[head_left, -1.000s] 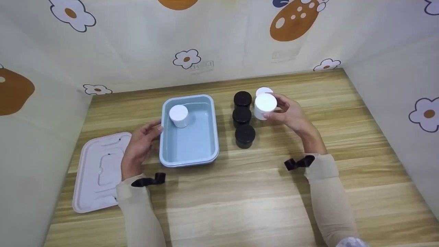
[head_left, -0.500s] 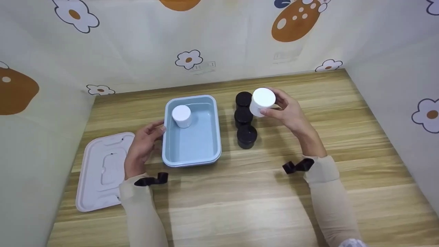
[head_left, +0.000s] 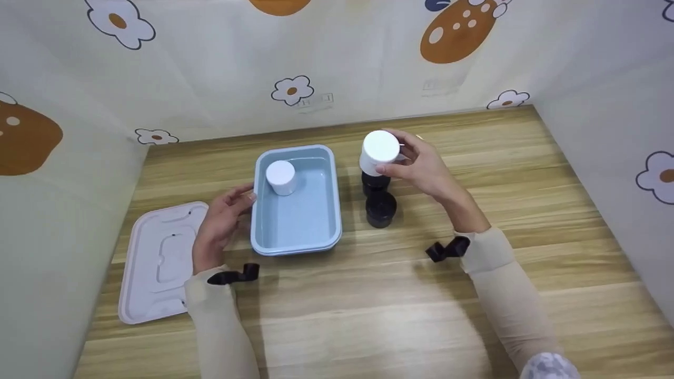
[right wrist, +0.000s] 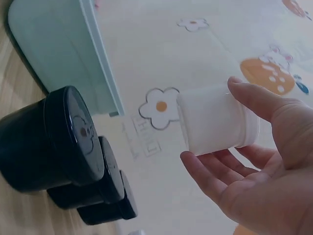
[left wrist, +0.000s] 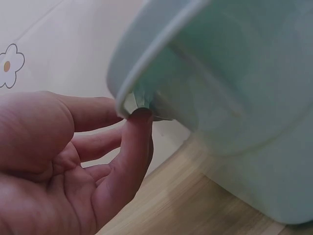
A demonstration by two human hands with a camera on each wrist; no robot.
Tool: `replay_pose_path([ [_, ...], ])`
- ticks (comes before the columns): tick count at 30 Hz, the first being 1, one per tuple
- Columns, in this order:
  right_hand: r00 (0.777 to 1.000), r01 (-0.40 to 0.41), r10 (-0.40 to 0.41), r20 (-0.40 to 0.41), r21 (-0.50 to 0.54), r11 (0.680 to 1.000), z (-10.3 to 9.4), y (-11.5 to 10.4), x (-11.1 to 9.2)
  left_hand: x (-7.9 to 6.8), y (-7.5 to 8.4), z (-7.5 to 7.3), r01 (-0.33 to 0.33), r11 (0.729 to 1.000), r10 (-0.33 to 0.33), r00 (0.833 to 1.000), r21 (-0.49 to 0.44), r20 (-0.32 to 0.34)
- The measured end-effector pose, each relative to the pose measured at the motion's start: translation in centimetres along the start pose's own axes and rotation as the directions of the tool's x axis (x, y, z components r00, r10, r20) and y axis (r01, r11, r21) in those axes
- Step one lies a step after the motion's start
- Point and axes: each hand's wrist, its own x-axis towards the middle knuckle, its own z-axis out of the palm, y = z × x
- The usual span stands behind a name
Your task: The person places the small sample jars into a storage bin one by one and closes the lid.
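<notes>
A light blue plastic bin (head_left: pixel 297 226) sits on the table with one white lidded jar (head_left: pixel 281 178) standing inside at its far left corner. My left hand (head_left: pixel 220 223) grips the bin's left rim between thumb and fingers, close up in the left wrist view. Off the table, my right hand (head_left: pixel 421 167) holds a second white jar (head_left: pixel 380 150) by its sides; it also shows in the right wrist view (right wrist: pixel 215 120). Below it stands a row of three black lidded jars (right wrist: pixel 54 142); the farthest is hidden in the head view.
A pale lid (head_left: pixel 163 263) with moulded ridges lies flat on the wooden table (head_left: pixel 358 316), left of the bin and partly under the left forearm. A patterned curtain (head_left: pixel 221 68) hangs behind the table. A further white jar is mostly hidden behind the right hand.
My right hand has lifted the white jar and carried it left, over the farthest black jar. The left hand stays at the bin's rim. The view has shifted slightly.
</notes>
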Motion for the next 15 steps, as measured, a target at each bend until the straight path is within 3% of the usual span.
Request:
replay_pose_path([
  [15, 0.987, 0.076, -0.043, 0.157, -0.215, 0.974, 5.3, -2.3, 2.0, 0.1, 0.0, 0.1, -0.018, 0.998, 0.016, 0.999, -0.053, -0.034],
])
